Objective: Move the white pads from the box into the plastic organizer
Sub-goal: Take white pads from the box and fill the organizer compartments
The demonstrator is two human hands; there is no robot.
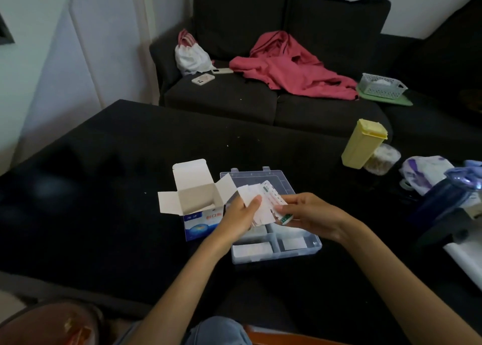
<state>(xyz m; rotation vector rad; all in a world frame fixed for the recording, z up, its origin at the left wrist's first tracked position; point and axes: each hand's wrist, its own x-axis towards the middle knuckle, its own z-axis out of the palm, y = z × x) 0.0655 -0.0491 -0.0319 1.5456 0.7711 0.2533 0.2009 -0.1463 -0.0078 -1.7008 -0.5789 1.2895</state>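
In the head view, at centre frame, the left hand and right hand are both pinching a fanned stack of white pads above the plastic organizer, beside the open box, and a loosening pinch is likely risking pads slipping out and scattering

Box left of organizer — touching, pads held above organizer, sofa behind.

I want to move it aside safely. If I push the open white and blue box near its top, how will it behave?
The box looks like thin cardboard and seems emptied, so probably very light. It stands upright with flaps spread, so a high push would likely tip it rather than slide it. Its walls may dent easily.
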